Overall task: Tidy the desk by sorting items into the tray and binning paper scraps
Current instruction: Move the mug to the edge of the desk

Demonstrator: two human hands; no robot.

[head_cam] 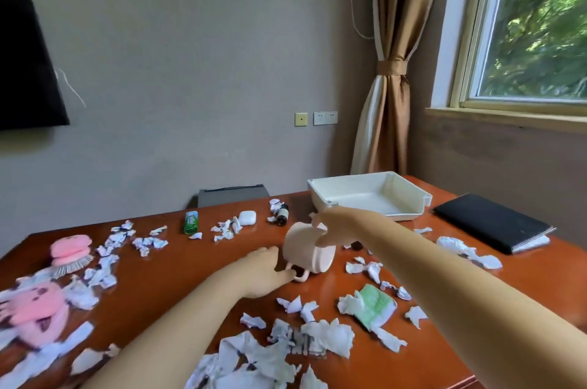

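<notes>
Reddish-brown wooden desk (178,264) fills the lower field and bears every object named below. White plastic tray (413,198) stands at the far right of the desk, one side lower than the others; nothing is visible inside it. Black notebook (492,223) lies closed just to the right of the tray. Torn white paper scraps (279,353) are strewn over most of the surface, thickest at the near edge. Pink plush toy (35,303) lies at the left edge among scraps. Pale pink mug (305,248) sits mid-desk, tipped over at a slant with its handle lowest, near the tray's front corner but apart from it. Right hand (333,226) reaches in from above and clasps the mug's upper side, thumb pressed on its wall. Left hand (260,271) lies low beside the mug, fingers stretched out and apart, tips touching the handle. Pink-topped brush (71,248) rests beyond the plush toy. Green-and-white packet (374,306) lies crumpled right of centre. White earbud case (247,217), green tube (191,222) and small dark bottle (282,214) sit along the far edge.
</notes>
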